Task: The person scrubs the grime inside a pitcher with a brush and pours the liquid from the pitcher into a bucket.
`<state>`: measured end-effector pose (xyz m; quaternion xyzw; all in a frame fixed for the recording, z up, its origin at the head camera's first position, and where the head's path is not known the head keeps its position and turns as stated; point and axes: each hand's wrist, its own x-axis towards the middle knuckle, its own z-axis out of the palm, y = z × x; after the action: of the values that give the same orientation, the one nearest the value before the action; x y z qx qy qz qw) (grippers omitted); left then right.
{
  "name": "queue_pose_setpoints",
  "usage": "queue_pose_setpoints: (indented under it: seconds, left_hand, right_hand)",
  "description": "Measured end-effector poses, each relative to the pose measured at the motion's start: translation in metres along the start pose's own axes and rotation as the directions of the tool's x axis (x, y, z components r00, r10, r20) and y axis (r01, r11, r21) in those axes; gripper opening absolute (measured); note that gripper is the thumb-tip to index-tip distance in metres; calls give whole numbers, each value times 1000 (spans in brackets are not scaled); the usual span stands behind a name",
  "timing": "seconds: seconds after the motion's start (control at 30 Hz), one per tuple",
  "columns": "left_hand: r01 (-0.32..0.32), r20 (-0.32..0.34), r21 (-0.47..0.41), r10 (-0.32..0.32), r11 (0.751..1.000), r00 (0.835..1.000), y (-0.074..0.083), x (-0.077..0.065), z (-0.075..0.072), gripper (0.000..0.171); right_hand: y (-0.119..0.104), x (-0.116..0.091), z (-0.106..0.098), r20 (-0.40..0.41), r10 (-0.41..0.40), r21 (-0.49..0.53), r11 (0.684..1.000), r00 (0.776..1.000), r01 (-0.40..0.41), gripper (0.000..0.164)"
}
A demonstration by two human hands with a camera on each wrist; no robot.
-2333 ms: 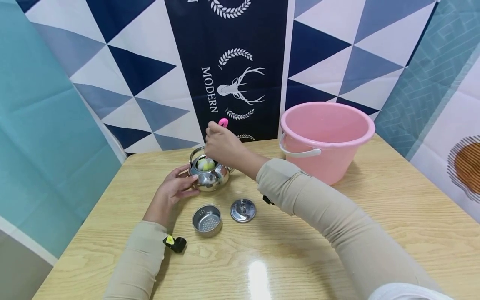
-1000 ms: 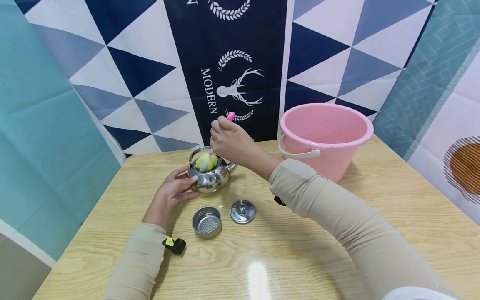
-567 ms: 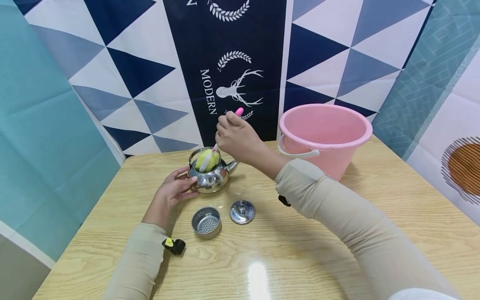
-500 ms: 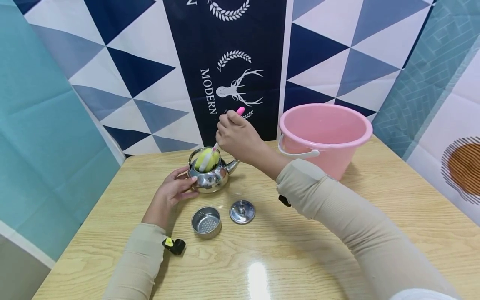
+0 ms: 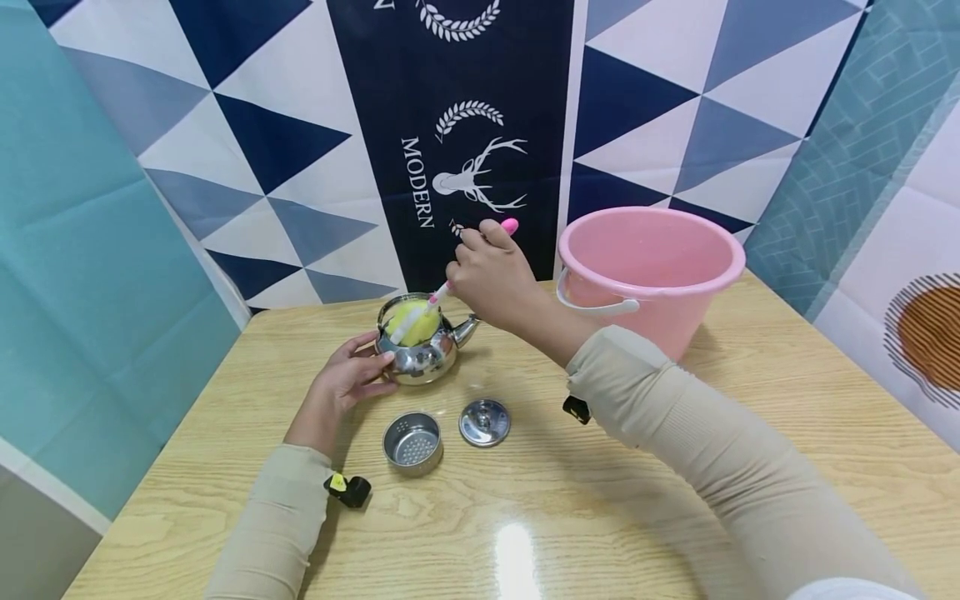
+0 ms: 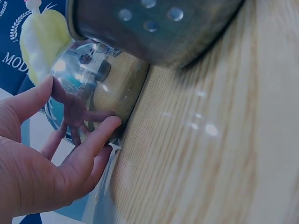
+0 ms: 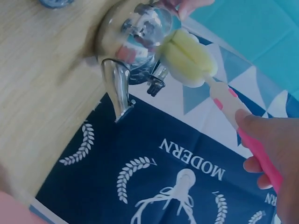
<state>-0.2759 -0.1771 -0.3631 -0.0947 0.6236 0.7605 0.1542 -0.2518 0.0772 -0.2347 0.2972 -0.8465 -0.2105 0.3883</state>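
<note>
A shiny steel teapot [image 5: 423, 362] stands on the table without its lid, spout pointing right. My left hand [image 5: 352, 371] holds it by its left side, thumb higher and fingers lower on the round wall. In my right hand [image 5: 495, 271] I grip the pink and white handle [image 7: 257, 149] of a sponge bottle brush. Its yellow and white sponge head [image 5: 422, 325] sits in the teapot's mouth, leaning up to the right. The sponge's lower end is hidden inside the pot. The teapot's raised bail handle [image 5: 384, 310] stands beside the sponge.
A perforated steel strainer basket [image 5: 413, 446] and a round lid with a knob [image 5: 485, 423] lie on the table [image 5: 600, 517] nearer to me. Back right stands a pink bucket [image 5: 637, 321] with a white handle. A patterned cloth [image 5: 480, 83] hangs behind the table.
My right hand has moved right, and the brush has gone from nearly upright to a clear slant. More of the sponge shows above the rim. The left hand and teapot stay put.
</note>
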Motion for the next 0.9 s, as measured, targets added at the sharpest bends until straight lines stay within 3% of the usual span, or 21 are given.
queue_pose_setpoints:
  seconds: [0.37, 0.53, 0.7, 0.9]
  left_hand:
    - [-2, -14, -5, 2, 1000, 1000, -1, 0, 0, 72]
    - [-3, -10, -8, 3, 1000, 1000, -2, 0, -1, 73]
    - [-4, -10, -5, 4, 1000, 1000, -2, -2, -1, 72]
    - [-12, 7, -8, 12, 1000, 1000, -1, -1, 1, 72]
  right_hand:
    - [-1, -14, 16, -31, 86, 150, 985, 996, -80, 30]
    - [-3, -21, 23, -19, 176, 213, 962, 984, -168, 28]
    - [-10, -31, 24, -17, 256, 164, 954, 967, -250, 32]
    - [-15, -35, 22, -53, 267, 94, 961, 962, -261, 30]
